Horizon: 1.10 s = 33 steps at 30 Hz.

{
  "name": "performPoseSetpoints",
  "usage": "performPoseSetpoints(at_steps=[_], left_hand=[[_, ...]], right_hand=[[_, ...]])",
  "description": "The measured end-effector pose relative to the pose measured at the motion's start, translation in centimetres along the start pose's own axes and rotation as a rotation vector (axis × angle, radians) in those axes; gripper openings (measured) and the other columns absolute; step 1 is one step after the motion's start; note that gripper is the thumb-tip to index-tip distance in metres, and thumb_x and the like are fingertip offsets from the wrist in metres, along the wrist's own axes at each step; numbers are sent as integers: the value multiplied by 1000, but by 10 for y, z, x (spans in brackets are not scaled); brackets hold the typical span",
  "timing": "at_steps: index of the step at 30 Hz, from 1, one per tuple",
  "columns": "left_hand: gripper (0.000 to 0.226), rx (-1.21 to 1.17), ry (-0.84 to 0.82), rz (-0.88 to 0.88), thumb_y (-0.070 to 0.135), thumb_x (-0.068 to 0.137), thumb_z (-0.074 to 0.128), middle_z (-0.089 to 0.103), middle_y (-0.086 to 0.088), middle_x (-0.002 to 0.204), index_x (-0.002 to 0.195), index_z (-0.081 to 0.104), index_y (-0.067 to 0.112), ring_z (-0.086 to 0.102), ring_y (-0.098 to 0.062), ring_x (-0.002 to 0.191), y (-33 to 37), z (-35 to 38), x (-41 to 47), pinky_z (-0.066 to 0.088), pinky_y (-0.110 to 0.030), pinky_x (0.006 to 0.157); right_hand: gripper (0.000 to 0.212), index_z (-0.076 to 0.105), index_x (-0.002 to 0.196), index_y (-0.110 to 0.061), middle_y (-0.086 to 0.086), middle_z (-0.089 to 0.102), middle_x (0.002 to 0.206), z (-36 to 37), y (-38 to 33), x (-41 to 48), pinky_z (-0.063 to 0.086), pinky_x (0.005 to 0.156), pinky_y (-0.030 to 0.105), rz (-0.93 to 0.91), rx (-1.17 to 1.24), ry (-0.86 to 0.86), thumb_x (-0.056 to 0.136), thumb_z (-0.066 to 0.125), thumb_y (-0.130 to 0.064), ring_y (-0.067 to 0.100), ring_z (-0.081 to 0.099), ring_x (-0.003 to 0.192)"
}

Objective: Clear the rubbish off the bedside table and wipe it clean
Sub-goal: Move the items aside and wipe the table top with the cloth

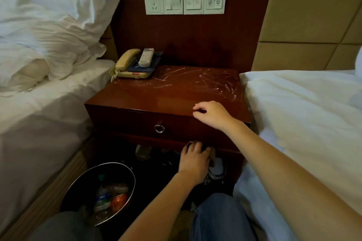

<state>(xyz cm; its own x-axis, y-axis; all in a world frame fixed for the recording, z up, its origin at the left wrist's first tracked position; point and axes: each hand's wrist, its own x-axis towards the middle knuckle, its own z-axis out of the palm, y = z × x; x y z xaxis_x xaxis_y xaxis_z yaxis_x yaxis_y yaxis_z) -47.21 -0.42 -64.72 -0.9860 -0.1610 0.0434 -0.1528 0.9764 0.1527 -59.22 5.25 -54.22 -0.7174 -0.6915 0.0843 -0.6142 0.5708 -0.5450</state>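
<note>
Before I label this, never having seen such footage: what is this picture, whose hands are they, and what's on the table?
No machine: a camera worn on a person's head looks down at their bare hands. The right hand rests on the bedside table at its front edge, holding nothing. The left hand reaches below the drawer and grips a greyish thing, unclear what. On top sit a telephone with a remote control on it and white smears. A bin holds bottles.
</note>
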Motion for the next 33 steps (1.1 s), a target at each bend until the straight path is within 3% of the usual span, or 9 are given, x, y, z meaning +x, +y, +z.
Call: performPoseSetpoints(at_steps=[6, 10, 13, 19, 21, 24, 28, 30, 33], left_hand=[[51, 51, 22, 88, 25, 97, 40, 28, -9, 147, 146, 27, 15, 22, -32, 137, 39, 7, 16, 13, -40, 117], [48, 13, 53, 178, 17, 93, 44, 38, -12, 139, 140, 37, 9, 32, -35, 132, 63, 17, 18, 23, -42, 114], [53, 49, 64, 216, 15, 92, 47, 38, -15, 140, 143, 34, 6, 35, -35, 131, 72, 20, 22, 25, -42, 113], [57, 85, 55, 278, 23, 92, 53, 34, -7, 145, 144, 32, 14, 30, -27, 136, 44, 15, 23, 23, -40, 115], [60, 101, 59, 206, 23, 91, 55, 31, -5, 149, 146, 30, 17, 27, -24, 139, 12, 10, 17, 19, -37, 115], [49, 101, 146, 87, 17, 95, 41, 35, -3, 147, 144, 34, 16, 32, -21, 136, -50, -1, 4, 20, -30, 114], [39, 4, 184, -138, 18, 97, 39, 46, -1, 138, 135, 45, 18, 44, -20, 127, -108, -10, -5, 32, -30, 108], [36, -105, 222, -281, 22, 98, 42, 46, -3, 137, 133, 47, 17, 46, -21, 124, -121, -6, -6, 40, -34, 105], [41, -349, 337, -522, 21, 94, 53, 37, -9, 142, 132, 44, 8, 37, -23, 131, -112, -1, -4, 39, -35, 106]], right_hand=[[36, 59, 126, -27, -4, 49, 141, 3, 9, 3, 36, 111, 39, -12, 77, 11, 91, 54, -37, 14, 41, 132], [37, 58, 126, -30, -3, 47, 142, 5, 12, 3, 36, 109, 37, -24, 74, 27, 91, 53, -39, 14, 43, 131], [37, 58, 126, -30, -3, 47, 142, 7, 12, 3, 37, 108, 36, -23, 78, 28, 90, 53, -40, 14, 44, 130], [36, 58, 127, -27, -4, 48, 142, 6, 11, -1, 37, 110, 38, -23, 98, 33, 92, 53, -36, 14, 42, 132], [37, 58, 128, -28, -5, 48, 142, 7, 11, -1, 37, 110, 38, -29, 88, 41, 92, 53, -36, 14, 42, 131], [37, 58, 128, -28, -4, 48, 141, 6, 10, -1, 37, 107, 34, -30, 81, 46, 92, 53, -37, 14, 43, 129], [37, 57, 128, -28, -5, 47, 142, 7, 9, -2, 36, 104, 31, -30, 67, 47, 93, 53, -37, 13, 44, 129], [37, 57, 128, -28, -6, 47, 142, 7, 9, -3, 35, 104, 31, -33, 71, 57, 93, 53, -37, 13, 44, 129], [36, 58, 127, -29, -7, 48, 141, 8, 10, -2, 36, 105, 32, -37, 71, 67, 92, 52, -37, 13, 42, 130]])
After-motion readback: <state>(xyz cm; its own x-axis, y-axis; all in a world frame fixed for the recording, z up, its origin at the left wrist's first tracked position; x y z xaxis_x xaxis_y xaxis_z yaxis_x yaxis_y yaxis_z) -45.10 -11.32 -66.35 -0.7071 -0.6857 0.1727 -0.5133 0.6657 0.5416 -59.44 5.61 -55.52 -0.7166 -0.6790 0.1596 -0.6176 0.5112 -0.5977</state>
